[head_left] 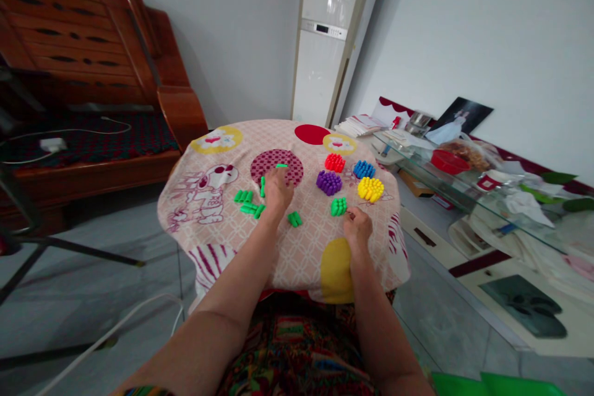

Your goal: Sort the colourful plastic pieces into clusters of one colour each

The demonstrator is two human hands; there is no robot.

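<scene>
A small round table under a patterned pink cloth [218, 223] stands in front of me. My left hand [277, 192] rests on the cloth with fingers curled down among loose green pegs [248, 203]; one green peg [281, 166] lies just beyond its fingertips, another pair [294, 218] to its right. My right hand [356, 223] lies closed in a loose fist beside a bundled green cluster [338, 206]; what it holds, if anything, is hidden. Further back sit a purple cluster [328, 182], a red one [335, 163], a blue one [364, 169] and a yellow one [370, 189].
A wooden sofa [93, 74] stands at the left with a white cable and charger on its cushion. A tall white air conditioner [325, 43] stands behind the table. A cluttered glass-topped unit [464, 198] runs along the right wall. A dark metal stand [28, 241] is at far left.
</scene>
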